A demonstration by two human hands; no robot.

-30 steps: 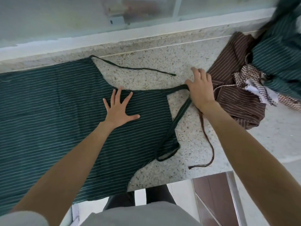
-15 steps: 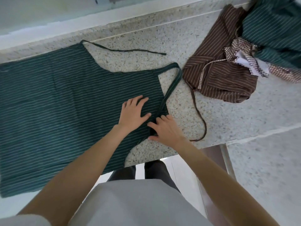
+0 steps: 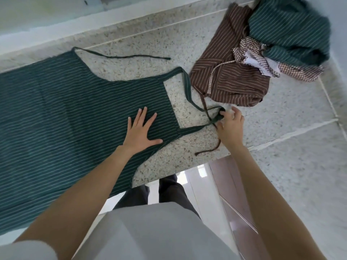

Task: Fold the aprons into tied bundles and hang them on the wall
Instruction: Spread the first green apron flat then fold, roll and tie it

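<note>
- Since half a second ago the right hand has been moved away from the left hand, out over the counter, with the neck strap drawn out after it.
- Green striped apron is laid flat on the counter, bib end beneath the left fingers.
- Pile of other aprons is seen beyond the right fingertips.
- Left hand is pressed flat on the bib, fingers spread.
- Right fingers are curled, pinching the strap loop; a brown tie trails beneath them.
</note>
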